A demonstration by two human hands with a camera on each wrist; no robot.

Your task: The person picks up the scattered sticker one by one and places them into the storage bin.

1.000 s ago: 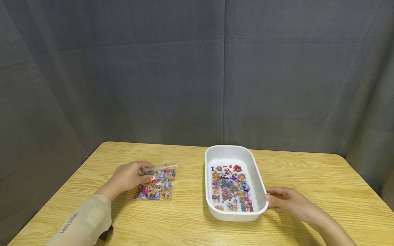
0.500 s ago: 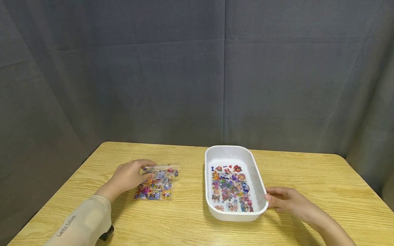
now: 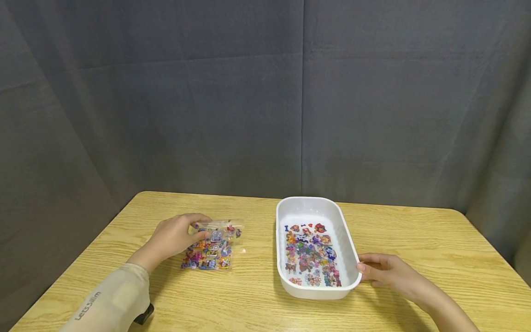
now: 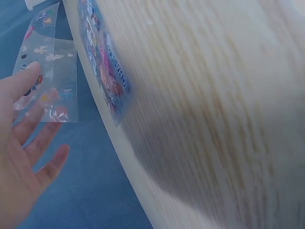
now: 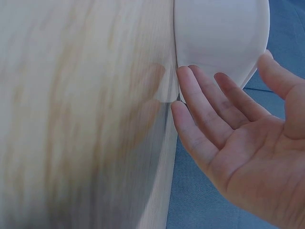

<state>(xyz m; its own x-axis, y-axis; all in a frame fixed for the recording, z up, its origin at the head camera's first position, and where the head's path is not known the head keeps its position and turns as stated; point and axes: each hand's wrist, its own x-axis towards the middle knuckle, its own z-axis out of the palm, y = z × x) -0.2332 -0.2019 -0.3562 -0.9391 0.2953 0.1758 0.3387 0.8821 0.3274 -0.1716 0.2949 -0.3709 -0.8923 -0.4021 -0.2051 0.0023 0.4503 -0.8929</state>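
My left hand (image 3: pixel 172 237) pinches a clear sticker sheet (image 4: pixel 66 78) with small colourful cartoon figures between thumb and fingers. In the left wrist view the held sheet is raised off the table. Beneath it more printed sticker sheets (image 3: pixel 207 258) lie on the table; how many is unclear. To the right stands a white rectangular tray (image 3: pixel 317 293) with rounded corners. Inside it lie clear sheets of colourful cartoon stickers (image 3: pixel 309 253). My right hand (image 3: pixel 392 275) holds the tray at its near right corner, thumb on the rim, fingers against the outer wall.
The wooden table (image 3: pixel 257 276) has rounded far corners. A dark grey curtain (image 3: pixel 232 115) hangs behind it. Below the left sleeve (image 3: pixel 112 299) a small black object (image 3: pixel 144 314) shows, partly hidden.
The raised sheet in my left hand has shifted slightly right over the sheets beneath. My right hand and the tray have stayed in place.
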